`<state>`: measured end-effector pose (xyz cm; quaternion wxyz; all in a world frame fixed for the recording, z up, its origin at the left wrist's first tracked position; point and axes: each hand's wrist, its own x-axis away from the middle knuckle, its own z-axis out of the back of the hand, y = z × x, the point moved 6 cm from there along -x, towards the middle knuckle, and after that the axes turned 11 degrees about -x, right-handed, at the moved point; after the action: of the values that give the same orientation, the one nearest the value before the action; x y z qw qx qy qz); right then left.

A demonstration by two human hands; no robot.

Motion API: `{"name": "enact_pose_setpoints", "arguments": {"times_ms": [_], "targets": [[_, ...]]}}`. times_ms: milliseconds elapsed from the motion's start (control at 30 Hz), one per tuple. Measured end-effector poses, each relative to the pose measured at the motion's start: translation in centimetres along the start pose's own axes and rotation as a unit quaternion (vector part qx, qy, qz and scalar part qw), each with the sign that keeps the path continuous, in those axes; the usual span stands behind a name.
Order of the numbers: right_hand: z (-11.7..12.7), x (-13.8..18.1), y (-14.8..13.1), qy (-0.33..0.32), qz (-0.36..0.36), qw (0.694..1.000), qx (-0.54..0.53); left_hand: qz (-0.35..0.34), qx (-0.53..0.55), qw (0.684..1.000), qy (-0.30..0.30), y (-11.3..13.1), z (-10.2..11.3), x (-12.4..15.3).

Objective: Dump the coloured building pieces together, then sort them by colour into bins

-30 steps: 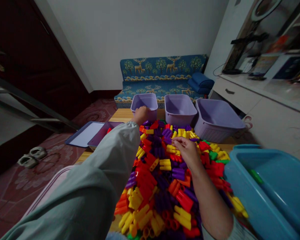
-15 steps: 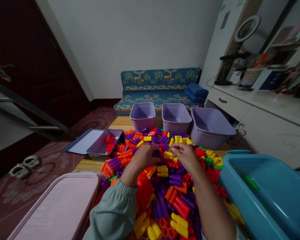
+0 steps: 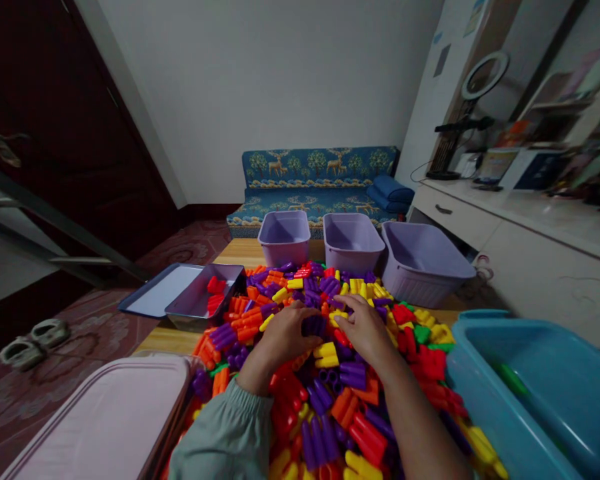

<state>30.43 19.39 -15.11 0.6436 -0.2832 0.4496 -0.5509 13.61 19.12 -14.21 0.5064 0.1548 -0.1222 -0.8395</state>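
Observation:
A big heap of plastic tube blocks (image 3: 325, 373) in red, orange, yellow, purple and green covers the low wooden table (image 3: 240, 252). My left hand (image 3: 285, 333) and my right hand (image 3: 363, 327) rest side by side on top of the heap, fingers curled down into the blocks. Between the two hands sits a purple block (image 3: 314, 325), which the left fingers touch. A yellow block (image 3: 326, 355) lies just below them. Whether either hand has actually gripped a block is hidden by the fingers.
Three lilac bins (image 3: 353, 239) stand in a row at the table's far edge. A grey tray (image 3: 200, 300) with red blocks sits at the left, a pink lid (image 3: 105, 420) near left, a blue tub (image 3: 540, 387) at right. A patterned sofa (image 3: 320, 177) is behind.
My left arm has pulled back from the far left lilac bin and its hand now lies on the heap beside the right hand. The right hand barely moved.

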Motion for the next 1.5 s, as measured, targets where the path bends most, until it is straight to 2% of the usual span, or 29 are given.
{"name": "enact_pose_setpoints", "arguments": {"times_ms": [133, 233, 300, 367, 500, 600, 667, 767, 833, 867, 900, 967, 1100, 1267, 1367, 1500], "targets": [[-0.6, 0.2, 0.6, -0.038, 0.012, 0.997, 0.064, 0.012, 0.017, 0.999, 0.032, -0.2, -0.5, -0.4], [-1.2, 0.3, 0.7, -0.072, 0.024, 0.993, 0.093, 0.057, 0.106, 0.990, 0.078, -0.9, -0.2, -0.7], [-1.4, 0.3, 0.7, -0.074, 0.029, 0.991, 0.108, 0.103, 0.185, 0.972, 0.098, -1.5, -0.1, -0.9], [-1.3, 0.1, 0.8, -0.057, 0.022, 0.991, 0.123, 0.147, 0.288, 0.941, 0.099, -2.2, -0.3, -0.9], [-0.3, -0.2, 0.8, 0.013, 0.002, 0.994, 0.112, 0.197, 0.500, 0.840, 0.077, -3.1, -1.4, -0.9], [0.7, -0.2, -0.2, 0.066, -0.006, 0.998, -0.005, 0.196, 0.572, 0.794, 0.057, -3.2, -1.9, -0.8], [0.6, 0.1, -1.2, 0.052, -0.031, 0.986, -0.152, 0.183, 0.601, 0.777, 0.037, -2.9, -2.0, -0.8], [-1.0, 0.8, -3.0, -0.036, -0.082, 0.923, -0.373, 0.160, 0.639, 0.752, -0.011, -1.8, -1.8, -0.7], [-2.0, 1.3, -4.1, -0.086, -0.094, 0.881, -0.456, 0.148, 0.661, 0.734, -0.054, -0.9, -1.8, -0.6], [-2.4, 1.5, -4.4, -0.101, -0.095, 0.870, -0.474, 0.142, 0.667, 0.728, -0.075, -0.4, -1.8, -0.4], [-2.7, 1.6, -4.5, -0.109, -0.095, 0.867, -0.477, 0.134, 0.668, 0.726, -0.092, 0.0, -1.8, -0.3], [-3.1, 1.6, -4.4, -0.113, -0.092, 0.882, -0.449, 0.124, 0.660, 0.734, -0.104, 0.4, -1.8, -0.1], [-3.2, 1.2, -3.5, -0.095, -0.084, 0.926, -0.355, 0.111, 0.636, 0.759, -0.079, 0.4, -1.6, 0.1], [-3.2, 1.1, -2.9, -0.054, -0.071, 0.950, -0.298, 0.090, 0.609, 0.785, -0.067, 0.3, -1.9, -0.3], [-3.2, 1.2, -3.2, -0.054, -0.055, 0.954, -0.291, 0.083, 0.606, 0.789, -0.056, 0.3, -2.2, -0.6], [-3.1, 1.1, -2.7, -0.058, -0.084, 0.928, -0.359, 0.130, 0.629, 0.766, -0.032, -0.4, -2.7, -0.7]]}}
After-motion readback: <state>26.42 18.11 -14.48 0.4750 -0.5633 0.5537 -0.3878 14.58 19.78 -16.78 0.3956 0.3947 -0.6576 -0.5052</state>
